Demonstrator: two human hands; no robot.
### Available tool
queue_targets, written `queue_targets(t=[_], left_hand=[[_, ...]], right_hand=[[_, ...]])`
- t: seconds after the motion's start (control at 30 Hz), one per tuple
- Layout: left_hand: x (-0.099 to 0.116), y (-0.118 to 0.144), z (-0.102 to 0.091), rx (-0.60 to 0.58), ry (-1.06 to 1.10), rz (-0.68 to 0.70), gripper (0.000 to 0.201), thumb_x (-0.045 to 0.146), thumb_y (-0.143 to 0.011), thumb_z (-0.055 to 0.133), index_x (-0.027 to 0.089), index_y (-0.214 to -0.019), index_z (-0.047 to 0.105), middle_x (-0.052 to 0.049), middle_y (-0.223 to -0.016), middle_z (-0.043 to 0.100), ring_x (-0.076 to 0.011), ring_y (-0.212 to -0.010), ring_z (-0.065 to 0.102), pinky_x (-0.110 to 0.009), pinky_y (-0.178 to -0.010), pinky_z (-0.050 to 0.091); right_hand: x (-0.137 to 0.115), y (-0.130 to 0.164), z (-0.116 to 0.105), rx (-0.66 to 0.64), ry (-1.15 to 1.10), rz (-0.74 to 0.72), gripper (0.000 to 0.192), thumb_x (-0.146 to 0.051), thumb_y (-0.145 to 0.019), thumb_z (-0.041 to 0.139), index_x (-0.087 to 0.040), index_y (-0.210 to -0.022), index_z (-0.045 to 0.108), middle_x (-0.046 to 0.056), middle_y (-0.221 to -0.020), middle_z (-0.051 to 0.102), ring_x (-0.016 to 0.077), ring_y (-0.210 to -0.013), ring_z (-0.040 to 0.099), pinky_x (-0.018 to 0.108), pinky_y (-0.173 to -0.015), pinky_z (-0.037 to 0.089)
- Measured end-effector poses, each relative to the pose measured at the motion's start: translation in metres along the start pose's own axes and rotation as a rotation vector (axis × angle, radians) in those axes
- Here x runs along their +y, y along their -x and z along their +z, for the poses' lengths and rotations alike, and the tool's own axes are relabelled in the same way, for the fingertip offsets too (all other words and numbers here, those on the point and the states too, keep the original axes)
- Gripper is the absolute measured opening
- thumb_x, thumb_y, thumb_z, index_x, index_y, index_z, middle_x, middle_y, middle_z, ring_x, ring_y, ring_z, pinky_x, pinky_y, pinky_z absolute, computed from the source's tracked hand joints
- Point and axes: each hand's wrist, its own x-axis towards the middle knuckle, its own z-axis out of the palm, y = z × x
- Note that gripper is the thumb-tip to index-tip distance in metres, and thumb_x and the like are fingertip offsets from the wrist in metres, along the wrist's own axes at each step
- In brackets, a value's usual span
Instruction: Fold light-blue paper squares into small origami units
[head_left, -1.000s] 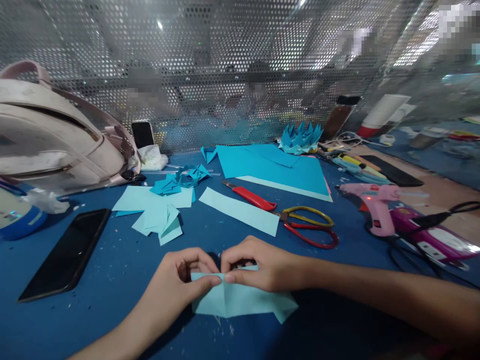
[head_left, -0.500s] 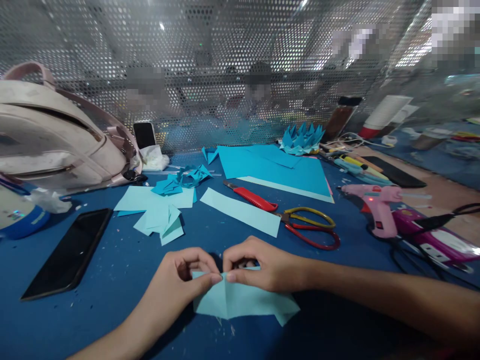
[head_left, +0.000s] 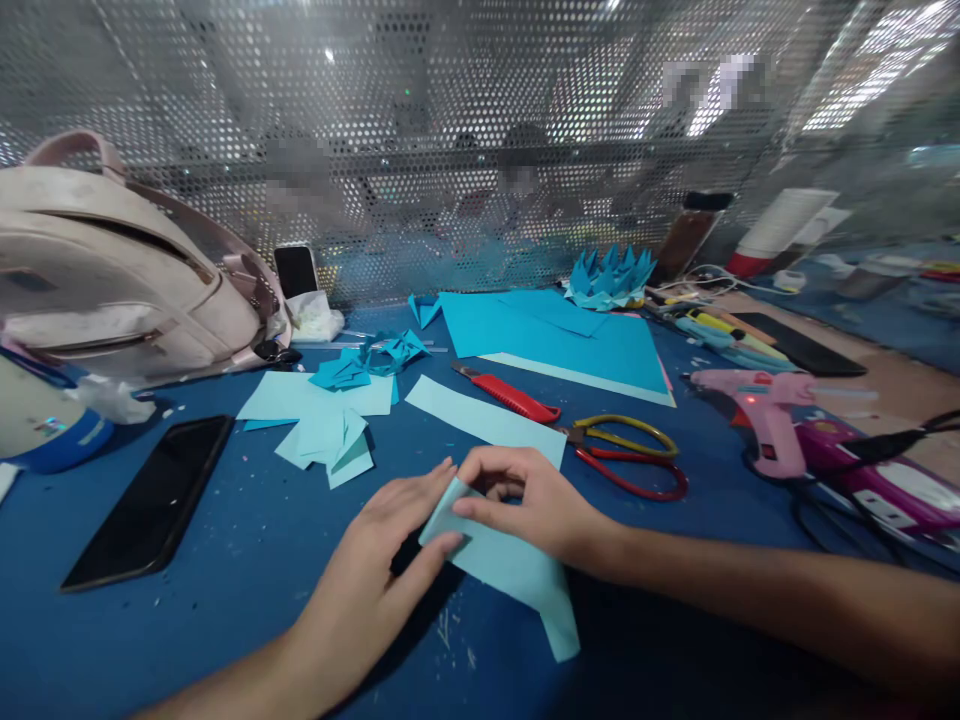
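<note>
Turned since a second ago: light blue folded paper (head_left: 504,558), then lying square to the near edge of the desk (head_left: 225,620), now angled, one corner lifted toward the hands and the long tail running down to the right. Left hand (head_left: 390,540) opened out from its earlier pinch, fingers nearly flat and stretched, thumb tip pressing the paper's upper left corner. Right hand (head_left: 534,502) curled, index finger and thumb gripping the paper's upper edge, other fingers tucked under. Both hands touching the same sheet near the middle of the desk's near edge.

Just beyond the right hand, a pale blue paper strip (head_left: 487,420) lying diagonally. Right of that, yellow-and-red scissors (head_left: 626,458) with blades shut, and a red utility knife (head_left: 511,395) beside them. Farther back, a stack of darker blue sheets (head_left: 555,335) and a spiky blue origami piece (head_left: 609,277) against the perforated metal screen (head_left: 480,120). Left of centre, a pile of folded pale blue squares (head_left: 326,425) and some crumpled darker folds (head_left: 375,358). Black phone (head_left: 150,500) face up near the left edge; pale pink bag (head_left: 120,280) in the far left corner. Pink glue gun (head_left: 757,405) toward the right edge.
</note>
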Motion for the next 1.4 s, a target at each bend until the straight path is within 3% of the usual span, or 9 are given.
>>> queue_targets(t=[0.1,0.2,0.3,0.47,0.77,0.97,1.13,1.4], left_hand=[[0.003,-0.002,0.000,-0.027,-0.062,0.078,0.034,0.026,-0.102,0.038,0.033,-0.129,0.057,0.000,-0.127,0.066,-0.0193,-0.118,0.058,-0.043,-0.112,0.030],[0.005,-0.004,0.000,-0.029,-0.098,0.118,0.032,0.020,-0.101,0.037,0.029,-0.116,0.064,0.000,-0.116,0.070,-0.0167,-0.103,0.063,-0.042,-0.111,0.029],[0.007,-0.004,0.001,-0.051,-0.109,0.112,0.030,0.020,-0.101,0.036,0.024,-0.100,0.066,0.000,-0.102,0.070,-0.0165,-0.095,0.064,-0.041,-0.110,0.029],[0.012,-0.003,0.002,-0.073,-0.153,0.115,0.031,0.021,-0.101,0.034,0.021,-0.089,0.062,-0.001,-0.086,0.068,-0.0176,-0.090,0.063,-0.043,-0.109,0.028],[0.016,-0.007,-0.004,-0.034,-0.171,0.106,0.035,0.023,-0.100,0.034,0.020,-0.069,0.050,-0.001,-0.075,0.064,-0.0163,-0.077,0.061,-0.041,-0.107,0.031],[0.009,-0.006,-0.003,0.017,-0.156,0.104,0.037,0.024,-0.100,0.033,0.019,-0.069,0.050,-0.001,-0.075,0.061,-0.0153,-0.072,0.058,-0.042,-0.107,0.031],[0.007,-0.010,0.001,0.009,-0.115,0.054,0.038,0.027,-0.101,0.033,0.020,-0.070,0.053,0.001,-0.067,0.057,-0.0153,-0.067,0.056,-0.043,-0.106,0.033],[0.008,-0.012,0.006,-0.004,-0.175,0.147,0.036,0.019,-0.098,0.036,0.020,-0.065,0.050,0.002,-0.066,0.057,-0.0142,-0.069,0.058,-0.044,-0.107,0.031]], right_hand=[[-0.002,0.001,0.001,0.042,0.056,-0.064,0.023,-0.036,-0.079,0.072,-0.017,-0.083,0.060,-0.003,-0.072,0.052,0.0085,-0.056,0.039,0.022,-0.051,0.031],[-0.006,0.002,0.001,0.100,0.134,-0.228,0.025,-0.030,-0.077,0.076,-0.019,-0.093,0.060,-0.001,-0.085,0.054,0.0115,-0.070,0.047,0.023,-0.062,0.038],[-0.010,0.004,0.001,0.055,0.183,-0.313,0.011,-0.026,-0.083,0.072,-0.020,-0.088,0.064,0.002,-0.093,0.054,0.0146,-0.085,0.050,0.025,-0.072,0.039],[-0.014,0.007,0.003,0.015,0.217,-0.284,0.005,-0.024,-0.088,0.066,-0.020,-0.084,0.066,0.002,-0.092,0.053,0.0153,-0.086,0.050,0.025,-0.070,0.039],[-0.031,-0.002,-0.010,0.019,0.205,-0.208,0.013,-0.020,-0.085,0.063,-0.017,-0.072,0.062,0.001,-0.080,0.056,0.0134,-0.073,0.049,0.026,-0.064,0.036],[-0.039,-0.005,-0.026,0.264,0.196,-0.255,0.017,-0.030,-0.088,0.060,-0.017,-0.077,0.060,0.002,-0.082,0.057,0.0142,-0.074,0.050,0.026,-0.066,0.037],[-0.038,0.002,-0.014,0.076,0.203,-0.162,0.011,-0.028,-0.083,0.069,-0.018,-0.087,0.066,0.002,-0.090,0.065,0.0142,-0.076,0.054,0.026,-0.066,0.039],[-0.021,-0.001,-0.003,0.037,0.120,-0.033,0.014,-0.027,-0.081,0.069,-0.016,-0.073,0.066,-0.001,-0.073,0.062,0.0112,-0.064,0.048,0.023,-0.056,0.033]])
